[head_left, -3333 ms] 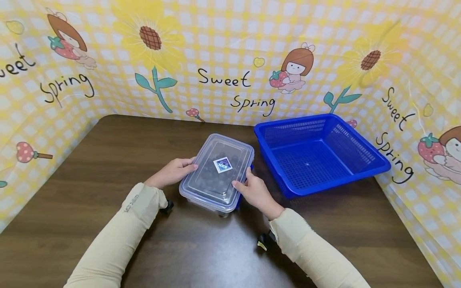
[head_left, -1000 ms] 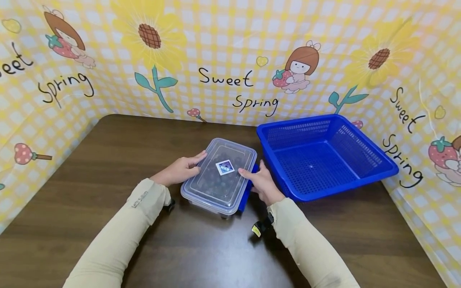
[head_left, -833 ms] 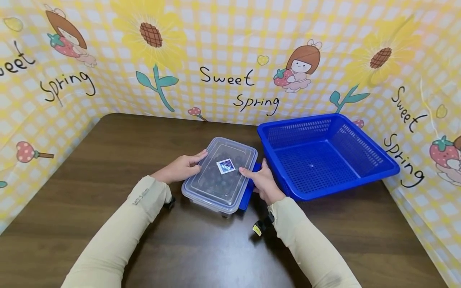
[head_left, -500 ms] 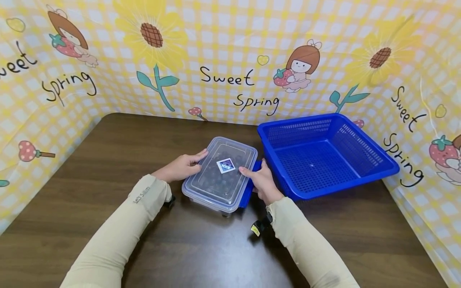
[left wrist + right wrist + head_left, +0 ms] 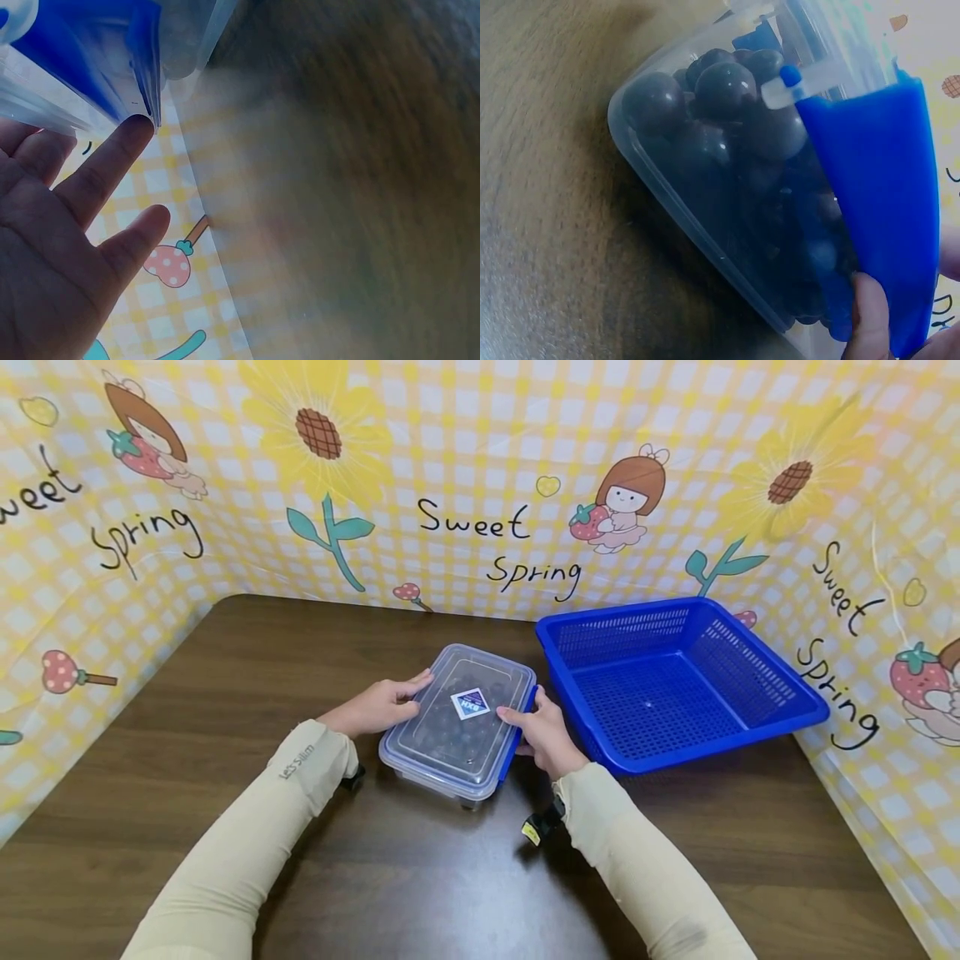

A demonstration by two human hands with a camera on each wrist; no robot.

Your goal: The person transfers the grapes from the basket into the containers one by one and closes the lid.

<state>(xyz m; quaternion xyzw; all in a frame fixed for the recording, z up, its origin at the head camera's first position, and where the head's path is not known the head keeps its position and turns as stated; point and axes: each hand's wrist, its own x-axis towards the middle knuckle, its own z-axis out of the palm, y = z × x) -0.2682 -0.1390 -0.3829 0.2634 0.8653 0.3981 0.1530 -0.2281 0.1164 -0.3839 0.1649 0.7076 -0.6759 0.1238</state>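
A clear plastic food container [image 5: 450, 752] stands on the table, full of dark round balls [image 5: 724, 90] that look like grapes. Its lid carries a diamond-shaped white and blue label [image 5: 470, 703]. My left hand [image 5: 375, 706] rests against the left side, thumb and forefinger over the lid's edge; in the left wrist view, one straight finger touches the tip of a blue latch flap [image 5: 90, 45]. At the opposite side my right hand [image 5: 547, 732] grips the container, thumb on the lid and fingers at the blue side flap [image 5: 881, 180]. That flap stands angled off the wall.
A blue perforated plastic basket [image 5: 667, 702] stands just right of the container, near my right hand. Dark wood table [image 5: 420, 877] lies beneath. A yellow checked, printed cloth [image 5: 465, 435] walls the back and sides.
The right-hand blue flap stuck outward a second ago and has swung in towards the container, my right fingers moving with it. The left hand has barely moved.
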